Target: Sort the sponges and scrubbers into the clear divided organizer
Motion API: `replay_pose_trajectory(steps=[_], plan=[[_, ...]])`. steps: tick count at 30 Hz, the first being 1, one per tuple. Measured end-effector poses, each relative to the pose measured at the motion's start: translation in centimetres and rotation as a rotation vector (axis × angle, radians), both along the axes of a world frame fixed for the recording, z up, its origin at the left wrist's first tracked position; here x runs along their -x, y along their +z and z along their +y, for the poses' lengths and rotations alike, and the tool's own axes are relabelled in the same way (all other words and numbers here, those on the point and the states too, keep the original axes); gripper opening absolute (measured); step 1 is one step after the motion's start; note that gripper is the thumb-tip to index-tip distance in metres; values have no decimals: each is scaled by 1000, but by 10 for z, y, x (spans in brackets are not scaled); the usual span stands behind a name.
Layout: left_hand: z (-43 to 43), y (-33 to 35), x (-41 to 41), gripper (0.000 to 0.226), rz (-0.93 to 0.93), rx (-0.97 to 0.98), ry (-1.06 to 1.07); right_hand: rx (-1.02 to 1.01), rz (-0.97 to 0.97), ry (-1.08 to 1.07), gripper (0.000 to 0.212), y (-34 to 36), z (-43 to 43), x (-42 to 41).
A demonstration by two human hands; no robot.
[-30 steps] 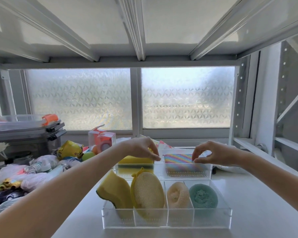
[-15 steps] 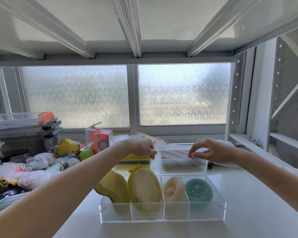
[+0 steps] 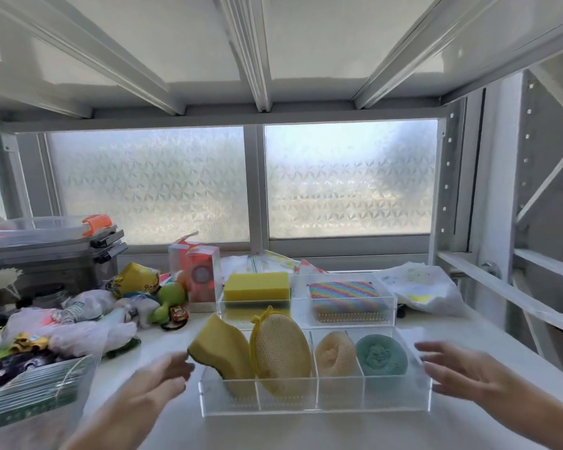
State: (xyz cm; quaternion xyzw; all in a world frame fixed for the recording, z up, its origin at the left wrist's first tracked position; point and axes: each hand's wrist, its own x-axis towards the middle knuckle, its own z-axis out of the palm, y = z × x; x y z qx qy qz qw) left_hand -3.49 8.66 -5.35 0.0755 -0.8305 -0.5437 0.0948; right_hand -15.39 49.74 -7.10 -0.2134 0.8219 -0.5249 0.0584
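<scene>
1. My left hand (image 3: 158, 380) hangs open and empty, fingers spread, just beside the near left corner of the clear organizer (image 3: 316, 396); I hold nothing with it.
2. My right hand (image 3: 459, 375) is likewise open and empty, just off the organizer's right wall. I judge the two hands flank it so as to grip or square the tray.
3. Between my hands, the curved yellow sponge (image 3: 223, 349), mesh scrubber (image 3: 280, 349), cream puff (image 3: 335, 354) and teal scrubber (image 3: 381, 355) stand on edge, one per slot, because the slots are narrow.
4. Beyond my fingers, the yellow block sponge (image 3: 256, 285) and rainbow pad (image 3: 343, 292) lie flat in the wider rear bays.
</scene>
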Motion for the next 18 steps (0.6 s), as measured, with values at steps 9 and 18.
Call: replay_pose_trajectory(steps=[9, 18], plan=[[47, -32, -10, 75, 39, 279, 129, -420, 387, -300, 128, -23, -31, -24], [50, -31, -15, 63, 210, 760, 219, -681, 441, -294, 112, 1, -42, -49]])
